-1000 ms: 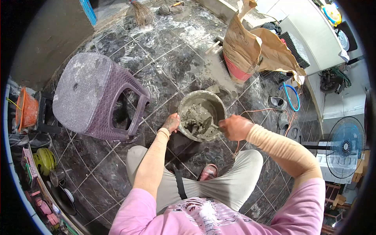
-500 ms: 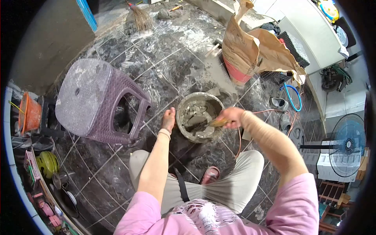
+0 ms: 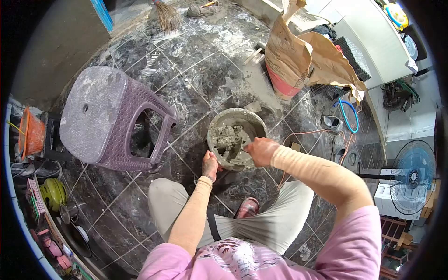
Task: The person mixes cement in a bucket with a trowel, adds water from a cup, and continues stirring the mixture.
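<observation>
A round bucket (image 3: 213, 125) holds wet grey mortar (image 3: 228, 137) on the tiled floor. My right hand (image 3: 262, 151) is closed around the handle of a trowel at the bucket's right rim; the handle is mostly hidden by the fingers. The trowel's blade lies in the mortar. At the bucket's lower left, my left hand (image 3: 210, 165) is against the outer wall, with its fingers partly hidden near the rim.
A purple plastic stool (image 3: 95, 109) stands on the left. An open paper cement bag (image 3: 287, 60) is beyond the bucket, with a broom (image 3: 166, 17) at the top. A blue hose (image 3: 347, 115), cable and fan (image 3: 413, 176) are on the right.
My left hand has moved right and down to the bucket's side. My right hand has shifted slightly left and down with the trowel, whose blade now sits differently in the mortar.
</observation>
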Demonstrator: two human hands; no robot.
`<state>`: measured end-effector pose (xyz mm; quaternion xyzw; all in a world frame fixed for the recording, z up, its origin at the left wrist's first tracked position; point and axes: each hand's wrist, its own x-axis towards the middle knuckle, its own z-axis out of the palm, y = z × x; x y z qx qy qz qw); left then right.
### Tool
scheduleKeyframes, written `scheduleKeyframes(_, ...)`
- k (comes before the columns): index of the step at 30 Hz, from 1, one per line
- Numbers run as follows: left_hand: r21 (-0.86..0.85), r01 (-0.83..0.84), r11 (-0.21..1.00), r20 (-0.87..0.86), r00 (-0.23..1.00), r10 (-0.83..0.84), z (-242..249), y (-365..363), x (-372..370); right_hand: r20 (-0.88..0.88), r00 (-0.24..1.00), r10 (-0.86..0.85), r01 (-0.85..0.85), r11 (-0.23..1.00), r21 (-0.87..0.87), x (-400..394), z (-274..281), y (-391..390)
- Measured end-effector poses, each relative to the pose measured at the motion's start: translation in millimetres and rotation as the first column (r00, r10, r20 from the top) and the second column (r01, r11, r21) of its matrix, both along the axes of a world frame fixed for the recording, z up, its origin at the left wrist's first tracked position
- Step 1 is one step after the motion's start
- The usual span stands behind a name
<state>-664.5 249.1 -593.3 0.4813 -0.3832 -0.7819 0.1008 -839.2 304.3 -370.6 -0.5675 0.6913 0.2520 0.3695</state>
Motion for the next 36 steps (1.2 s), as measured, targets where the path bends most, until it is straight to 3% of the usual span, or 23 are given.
scheduleKeyframes(1,-0.039,-0.010,0.999,-0.020,1.000,0.009,-2,0,-1,0.001,1.000,-0.007,0.007,1.000,-0.003,-5,-36,2)
scheduleKeyframes(2,0.091,-0.024,0.996,-0.024,0.999,0.026,9,-4,-1,0.001,1.000,-0.017,0.017,1.000,-0.016,-2,-45,-7)
scheduleKeyframes(5,0.060,-0.074,0.995,-0.038,0.996,0.076,16,-3,0,-0.003,0.980,-0.201,0.201,0.980,0.012,0,-53,-19)
scheduleKeyframes(6,-0.064,-0.056,0.996,-0.107,0.993,0.049,-18,-2,1,0.046,0.983,-0.180,0.184,0.974,-0.130,2,-61,-6)
scheduleKeyframes(8,-0.435,0.033,0.900,0.179,0.983,0.051,-93,10,-2,0.158,0.872,-0.463,0.473,0.881,-0.026,-1,-52,-1)
scheduleKeyframes(9,-0.589,0.094,0.803,0.303,0.947,0.111,-80,1,-11,0.198,0.790,-0.580,0.586,0.809,0.032,-7,-39,-6)
scheduleKeyframes(10,-0.527,0.155,0.835,0.243,0.970,-0.026,-71,-13,-3,0.236,0.772,-0.591,0.584,0.805,0.105,-19,-25,-6)
scheduleKeyframes(11,-0.443,0.194,0.876,0.240,0.966,-0.093,-48,-20,8,0.496,0.568,-0.656,0.524,0.754,0.397,-70,-65,8)
scheduleKeyframes(12,-0.353,0.224,0.908,0.223,0.963,-0.151,-27,-34,6,0.281,0.270,-0.921,0.756,0.383,0.530,-71,-36,8)
scheduleKeyframes(13,-0.259,0.261,0.930,0.202,0.956,-0.212,-2,-45,4,0.253,0.101,-0.962,0.799,0.230,0.556,-70,-15,13)
scheduleKeyframes(14,-0.221,0.361,0.906,0.289,0.912,-0.292,39,-53,4,0.308,0.065,-0.949,0.821,0.226,0.524,-70,-3,22)
scheduleKeyframes(15,-0.464,0.398,0.792,0.323,0.908,-0.267,30,-57,5,0.365,0.029,-0.931,0.840,0.220,0.495,-65,8,28)
scheduleKeyframes(18,-0.462,0.376,0.803,0.306,0.918,-0.253,43,-58,8,0.378,0.560,-0.737,0.746,0.647,0.158,-51,47,33)
scheduleKeyframes(20,-0.464,0.390,0.795,0.336,0.908,-0.249,45,-56,6,0.237,0.871,-0.431,0.455,0.889,-0.054,-34,56,31)
scheduleKeyframes(21,-0.480,0.399,0.781,0.351,0.904,-0.245,39,-55,5,0.135,0.960,-0.246,0.264,0.955,-0.135,-21,56,29)
scheduleKeyframes(23,-0.573,0.412,0.709,0.378,0.900,-0.217,7,-57,6,0.036,0.988,-0.153,0.155,0.987,-0.052,-5,31,26)
scheduleKeyframes(26,-0.461,0.402,0.791,0.318,0.907,-0.276,8,-60,8,0.072,0.987,-0.143,0.145,0.989,-0.025,16,-4,18)
scheduleKeyframes(29,-0.472,0.290,0.832,0.265,0.947,-0.180,-21,-54,8,0.077,0.985,-0.156,0.159,0.987,-0.035,38,-38,-1)
scheduleKeyframes(32,-0.319,0.467,0.825,0.275,0.878,-0.391,-9,-66,12,0.072,0.982,-0.176,0.179,0.983,-0.028,54,-64,-17)
scheduleKeyframes(34,-0.390,0.500,0.773,0.334,0.859,-0.387,-6,-69,16,0.060,0.987,-0.149,0.154,0.984,-0.086,46,-67,-38)
scheduleKeyframes(35,-0.430,0.514,0.742,0.354,0.852,-0.385,-4,-70,12,0.059,0.968,-0.244,0.249,0.963,-0.104,27,-57,-30)
scheduleKeyframes(36,-0.491,0.411,0.768,0.359,0.899,-0.251,2,-61,9,0.133,0.913,-0.385,0.388,0.922,0.009,4,-48,-20)
